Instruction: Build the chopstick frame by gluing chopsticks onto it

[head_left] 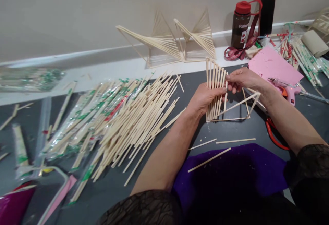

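Note:
A twisted frame of thin wooden sticks [214,91] stands on the dark table in front of me. My left hand [203,98] is closed around its slanting row of sticks, thumb across the front. At the right end of that row, the fingertips of my right hand [243,79] pinch the upper part of a thin wooden stick [225,96]. The frame's open side [253,96] reaches right, below my right wrist. Behind, against the wall, stand two finished-looking frames [159,45] [196,39] of the same kind.
Loose sticks [144,122] and plastic-wrapped packs [84,115] lie left. Single sticks [209,160] lie near a purple cloth [244,163]. To the right are red-handled pliers [273,135], a pink glue gun [291,94], pink foam sheet [275,65] and a red-capped bottle [240,26].

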A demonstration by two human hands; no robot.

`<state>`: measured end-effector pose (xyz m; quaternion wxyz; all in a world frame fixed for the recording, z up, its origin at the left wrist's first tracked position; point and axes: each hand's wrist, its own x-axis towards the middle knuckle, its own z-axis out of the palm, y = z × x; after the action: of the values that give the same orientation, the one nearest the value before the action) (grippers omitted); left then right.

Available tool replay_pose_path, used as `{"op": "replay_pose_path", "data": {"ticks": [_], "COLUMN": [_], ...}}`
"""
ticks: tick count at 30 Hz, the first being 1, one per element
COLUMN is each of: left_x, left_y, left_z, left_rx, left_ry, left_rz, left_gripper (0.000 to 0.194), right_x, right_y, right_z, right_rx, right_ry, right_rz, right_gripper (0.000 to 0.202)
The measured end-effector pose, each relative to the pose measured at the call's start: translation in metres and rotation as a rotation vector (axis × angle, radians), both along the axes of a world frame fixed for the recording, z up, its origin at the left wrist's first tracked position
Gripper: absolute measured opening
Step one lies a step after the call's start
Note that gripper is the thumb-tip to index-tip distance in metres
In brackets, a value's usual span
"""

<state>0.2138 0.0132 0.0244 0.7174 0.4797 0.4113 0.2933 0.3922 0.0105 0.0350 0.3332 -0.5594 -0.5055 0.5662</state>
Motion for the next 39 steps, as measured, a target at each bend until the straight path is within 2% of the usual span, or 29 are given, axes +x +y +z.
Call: {"op": "replay_pose_path", "data": {"ticks": [8, 18, 29, 39], "left_x": [-0.002, -0.003, -0.004, -0.005], "left_y": [-0.001, 0.000, 0.001, 0.002], "left_z": [0.003, -0.001, -0.001, -0.004], "left_rx": [0.001, 0.001, 0.021, -0.014], "left_ry": [0.037, 0.011, -0.018, -0.015], "left_rz": [-0.021, -0.066, -0.100, -0.119], "left_gripper": [0.015, 0.007, 0.008, 0.009], "right_x": [0.001, 0.008, 0.010, 0.010], "right_y": [0.001, -0.002, -0.003, -0.004], "right_z": [0.001, -0.003, -0.002, -0.003], "right_rx": [-0.033, -0.041, -0.036, -0.012], "right_ry": [0.024, 0.085, 0.081, 0.123], "right_rz": [-0.061, -0.035, 0.029, -0.005], "right_gripper": [0.031, 0.021, 0.020, 0.025]}}
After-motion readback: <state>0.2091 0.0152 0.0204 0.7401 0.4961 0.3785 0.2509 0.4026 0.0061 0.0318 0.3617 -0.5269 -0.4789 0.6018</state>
